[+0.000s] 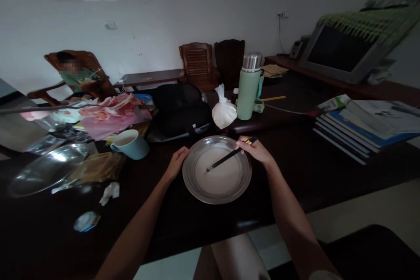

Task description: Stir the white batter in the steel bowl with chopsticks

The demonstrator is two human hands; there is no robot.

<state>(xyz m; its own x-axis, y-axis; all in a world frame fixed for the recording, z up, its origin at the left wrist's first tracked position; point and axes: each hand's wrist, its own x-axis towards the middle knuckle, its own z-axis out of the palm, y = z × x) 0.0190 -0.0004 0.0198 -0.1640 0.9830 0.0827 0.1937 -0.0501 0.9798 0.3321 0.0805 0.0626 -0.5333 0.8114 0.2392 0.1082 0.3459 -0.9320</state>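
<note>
A round metal bowl (189, 183) rests on the dark table near its front edge, with a whitish liquid (218, 181) in it. My left hand (177, 161) grips the bowl's upper left rim; some of its fingers are hidden. In my right hand (258, 149), closed above the right rim, is a pair of black chopsticks (227, 157) with gold-coloured ends. They slant down to the left, their tips in the liquid. Behind the bowl stands a tied clear plastic bag (224, 113) of white powder, beside a green thermos flask (247, 92) with a silver cap.
A black bag (180, 111) lies behind the bowl. Leftward are a blue mug (130, 145), a shiny metal basin (49, 170), raw meat (114, 107) on pink plastic and crumpled tissue (110, 192). Stacked books (364, 127) sit at right. A person (77, 79) sits in a wooden chair far left.
</note>
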